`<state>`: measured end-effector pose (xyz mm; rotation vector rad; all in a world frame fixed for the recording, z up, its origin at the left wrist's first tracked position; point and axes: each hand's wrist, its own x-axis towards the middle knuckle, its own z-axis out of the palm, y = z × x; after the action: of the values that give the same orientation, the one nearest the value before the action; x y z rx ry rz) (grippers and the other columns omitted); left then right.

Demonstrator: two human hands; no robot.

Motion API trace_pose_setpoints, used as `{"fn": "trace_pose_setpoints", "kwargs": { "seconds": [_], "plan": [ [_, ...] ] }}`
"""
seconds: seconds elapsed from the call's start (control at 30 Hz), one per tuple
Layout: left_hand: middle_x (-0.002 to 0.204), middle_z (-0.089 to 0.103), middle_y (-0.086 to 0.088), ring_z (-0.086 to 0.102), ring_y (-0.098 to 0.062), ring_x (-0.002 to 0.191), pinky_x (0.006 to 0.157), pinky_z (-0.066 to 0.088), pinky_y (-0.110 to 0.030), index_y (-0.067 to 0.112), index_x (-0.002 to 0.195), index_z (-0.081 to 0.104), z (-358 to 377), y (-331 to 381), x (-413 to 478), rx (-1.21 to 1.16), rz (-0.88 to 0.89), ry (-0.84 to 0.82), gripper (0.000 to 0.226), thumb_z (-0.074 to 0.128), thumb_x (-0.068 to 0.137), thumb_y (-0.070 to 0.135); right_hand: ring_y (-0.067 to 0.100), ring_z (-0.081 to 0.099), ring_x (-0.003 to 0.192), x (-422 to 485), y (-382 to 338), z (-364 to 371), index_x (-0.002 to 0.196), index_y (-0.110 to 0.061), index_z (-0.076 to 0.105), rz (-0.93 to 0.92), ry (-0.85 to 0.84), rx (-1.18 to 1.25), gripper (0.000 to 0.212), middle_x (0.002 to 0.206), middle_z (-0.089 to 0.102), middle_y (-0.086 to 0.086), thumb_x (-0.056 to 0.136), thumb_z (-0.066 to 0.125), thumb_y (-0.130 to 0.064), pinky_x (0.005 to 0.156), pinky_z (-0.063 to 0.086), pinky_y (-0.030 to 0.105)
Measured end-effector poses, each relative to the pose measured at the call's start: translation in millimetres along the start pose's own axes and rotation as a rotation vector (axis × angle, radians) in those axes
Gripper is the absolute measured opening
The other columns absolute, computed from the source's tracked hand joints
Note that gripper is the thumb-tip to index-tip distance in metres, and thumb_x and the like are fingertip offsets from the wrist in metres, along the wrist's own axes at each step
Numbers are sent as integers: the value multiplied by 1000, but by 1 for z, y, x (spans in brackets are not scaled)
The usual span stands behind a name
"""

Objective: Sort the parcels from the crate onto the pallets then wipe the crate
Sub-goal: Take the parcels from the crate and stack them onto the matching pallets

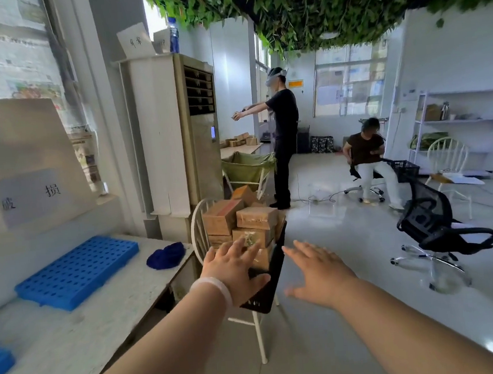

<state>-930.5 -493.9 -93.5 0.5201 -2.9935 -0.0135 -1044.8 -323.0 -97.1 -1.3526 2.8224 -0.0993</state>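
Now both hands are out, fingers spread, gripping nothing: left hand over the near rim of the black crate, right hand just to the crate's right. That crate sits on a white chair, piled high with cardboard parcels. Left of the crate, on the counter, lies a blue cloth, and further left a blue pallet.

The characters "破 损" are printed on a white sheet fixed to the leaning board. Two handwritten characters, seemingly "异常", are seen on a card atop the standing air conditioner. The neighbouring card and the yellow wall sign cannot be read
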Motion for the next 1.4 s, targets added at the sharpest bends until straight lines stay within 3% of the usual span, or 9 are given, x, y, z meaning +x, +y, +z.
{"fn": "trace_pose_setpoints", "kwargs": {
  "seconds": [0.27,0.87,1.13,1.4],
  "plan": [
    [166,3,5,2,-25,152,120,0,-50,44,154,-2,34,2,113,-30,-108,-47,74,29,93,70,19,1,151,107,76,10,156,-34,4,14,-15,31,88,165,-2,-2,89,52,-63,121,7,39],
    [166,1,4,-1,-25,152,120,0,-52,44,154,-1,111,-76,361,-48,-65,-95,72,29,94,69,17,-3,151,356,138,57,156,-35,2,46,-99,69,84,165,-4,-4,91,48,-61,122,4,41],
    [166,-3,3,-2,-25,152,122,1,-52,42,155,0,135,-100,424,-17,-80,-184,73,30,94,69,17,-1,151,431,149,84,156,-34,5,39,-184,117,81,165,-4,-3,93,46,-63,122,6,39],
    [166,-3,1,-4,-26,152,122,2,-53,42,155,0,147,-107,484,-34,-206,-235,71,30,96,66,20,4,151,525,183,98,156,-34,8,-15,-233,217,78,165,3,-4,93,43,-63,121,13,41]
  ]
}}
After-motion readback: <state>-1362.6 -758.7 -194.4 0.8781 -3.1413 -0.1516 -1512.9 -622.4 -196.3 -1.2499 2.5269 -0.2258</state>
